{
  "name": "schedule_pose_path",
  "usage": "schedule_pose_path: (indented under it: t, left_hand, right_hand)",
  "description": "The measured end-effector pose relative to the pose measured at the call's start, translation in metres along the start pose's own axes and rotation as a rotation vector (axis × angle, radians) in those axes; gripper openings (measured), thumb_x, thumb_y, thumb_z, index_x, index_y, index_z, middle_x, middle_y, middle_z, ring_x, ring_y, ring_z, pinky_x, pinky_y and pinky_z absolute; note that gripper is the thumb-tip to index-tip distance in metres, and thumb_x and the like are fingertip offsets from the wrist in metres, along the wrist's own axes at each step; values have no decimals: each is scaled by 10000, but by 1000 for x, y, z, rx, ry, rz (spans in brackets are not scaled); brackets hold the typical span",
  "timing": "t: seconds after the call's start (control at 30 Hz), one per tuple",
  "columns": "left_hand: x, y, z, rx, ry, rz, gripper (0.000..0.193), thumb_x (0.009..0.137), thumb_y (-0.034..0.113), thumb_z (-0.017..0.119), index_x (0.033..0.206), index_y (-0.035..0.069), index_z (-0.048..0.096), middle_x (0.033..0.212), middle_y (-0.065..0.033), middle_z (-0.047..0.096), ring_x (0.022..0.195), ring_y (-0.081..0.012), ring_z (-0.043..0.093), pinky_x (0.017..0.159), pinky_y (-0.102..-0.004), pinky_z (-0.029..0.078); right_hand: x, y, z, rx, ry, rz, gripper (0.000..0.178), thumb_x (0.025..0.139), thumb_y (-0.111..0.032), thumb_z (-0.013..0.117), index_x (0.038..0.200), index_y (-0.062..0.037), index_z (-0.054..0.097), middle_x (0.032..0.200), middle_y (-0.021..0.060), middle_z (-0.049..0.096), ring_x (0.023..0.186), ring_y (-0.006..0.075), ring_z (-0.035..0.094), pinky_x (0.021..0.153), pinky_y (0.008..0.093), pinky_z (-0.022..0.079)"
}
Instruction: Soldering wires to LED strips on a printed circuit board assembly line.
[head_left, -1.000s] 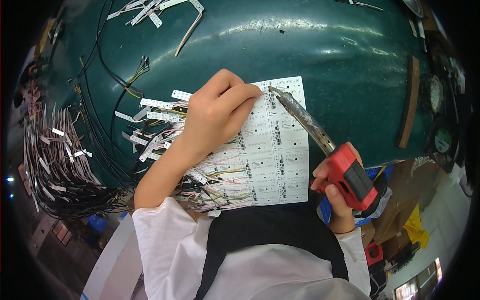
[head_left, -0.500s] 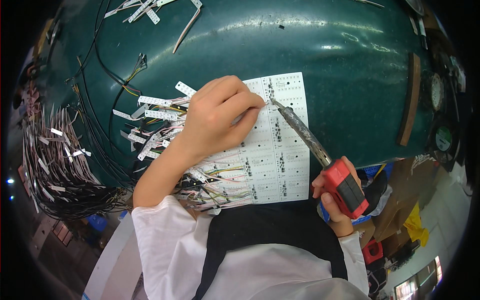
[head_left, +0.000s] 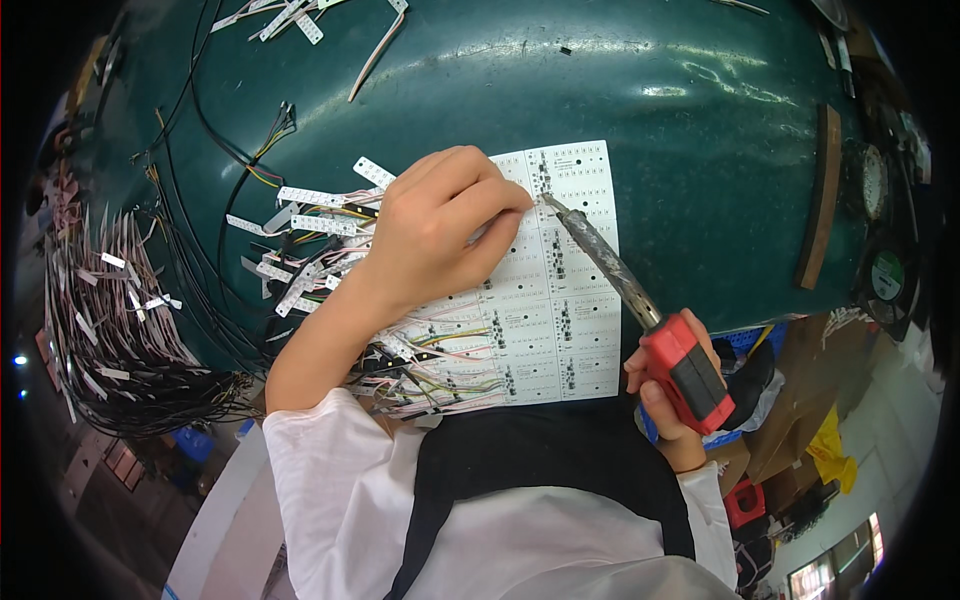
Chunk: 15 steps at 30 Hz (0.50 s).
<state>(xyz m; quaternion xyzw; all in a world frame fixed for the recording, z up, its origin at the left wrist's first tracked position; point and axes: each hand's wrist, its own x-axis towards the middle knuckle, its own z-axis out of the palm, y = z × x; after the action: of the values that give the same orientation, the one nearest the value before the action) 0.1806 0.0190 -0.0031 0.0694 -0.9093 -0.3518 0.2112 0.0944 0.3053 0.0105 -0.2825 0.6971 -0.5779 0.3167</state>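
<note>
A white circuit board panel point(head_left: 590, 240) with rows of small dark parts lies on the green table in front of me. My right hand point(head_left: 668, 390) grips the red and black handle of a soldering iron point(head_left: 620, 280). Its tip meets the panel near the upper middle, right beside my left fingertips. My left hand point(head_left: 440, 225) is over the panel's left part, thumb and forefinger pinched together; what they hold is too small or hidden to make out. Thin coloured wires point(head_left: 455, 345) run from the panel's lower rows toward small white LED strips point(head_left: 322, 228) at the left.
A large bundle of wired strips point(head_left: 120, 320) hangs over the table's left side. Black cables point(head_left: 205, 130) run across the left. More white strips point(head_left: 290, 20) lie at the far edge. A brown wooden bar point(head_left: 820, 200) is at the right, and a blue crate point(head_left: 745, 340) stands below the edge.
Almost nothing differs. The panel and the soldering iron have shifted very slightly, and both hands keep their grip and place.
</note>
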Motion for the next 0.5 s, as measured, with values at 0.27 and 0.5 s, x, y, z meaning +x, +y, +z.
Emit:
schedule_pose_path:
  t: [0.27,0.5]
  left_hand:
    - [-1,-2,1,-24,-17,74,148,628,-12,684,730,78,626,684,-28,536,621,-201,544,558,-314,422]
    - [0,-2,1,-32,-16,98,146,626,-8,687,722,83,623,680,-22,530,614,-196,533,556,-312,407]
  right_hand:
    - [-7,1,-3,-4,-9,-14,580,776,-156,678,1227,148,475,781,139,682,736,256,664,740,344,522]
    - [-9,-2,-2,-23,-3,-3,579,771,-148,678,1227,147,477,775,135,675,746,258,657,749,346,518]
